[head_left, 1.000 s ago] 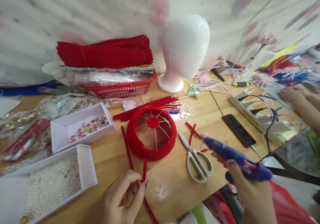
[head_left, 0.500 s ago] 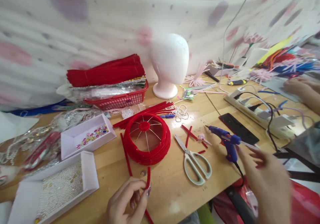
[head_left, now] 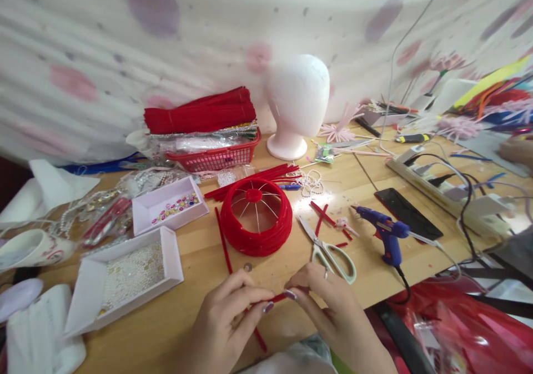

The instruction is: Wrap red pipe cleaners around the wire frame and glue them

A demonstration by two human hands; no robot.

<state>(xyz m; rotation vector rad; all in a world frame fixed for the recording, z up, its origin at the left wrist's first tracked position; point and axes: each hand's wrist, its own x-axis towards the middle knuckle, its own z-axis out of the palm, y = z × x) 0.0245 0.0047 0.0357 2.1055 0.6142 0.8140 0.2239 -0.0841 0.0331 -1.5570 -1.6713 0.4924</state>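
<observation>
Both hands meet at the near edge of the tabletop (head_left: 200, 263), pinching one short red pipe cleaner (head_left: 278, 297) between them. The left hand (head_left: 227, 321) grips it with thumb and forefinger closed on its left part; the right hand (head_left: 328, 302) grips its right end the same way, a ring showing on one finger. The piece lies nearly level, just above the wood.

Just beyond the right hand lie pale green scissors (head_left: 331, 252), blades pointing to the far left. To their right a blue glue gun (head_left: 385, 232) stands on the tabletop, nozzle pointing left, its cord running off the near edge. A dark phone (head_left: 408, 221) lies flat behind it.

Beyond the left hand sits a round red wrapped frame (head_left: 256, 224) with thin wire spokes, a long red stem (head_left: 222, 240) lying beside it. Toward the left edge stand a white tray of pearls (head_left: 125, 277) and a white tray of coloured gems (head_left: 170, 210). At the far edge stand a red basket (head_left: 219, 154) stacked with red stems and a white foam head (head_left: 297, 104).
</observation>
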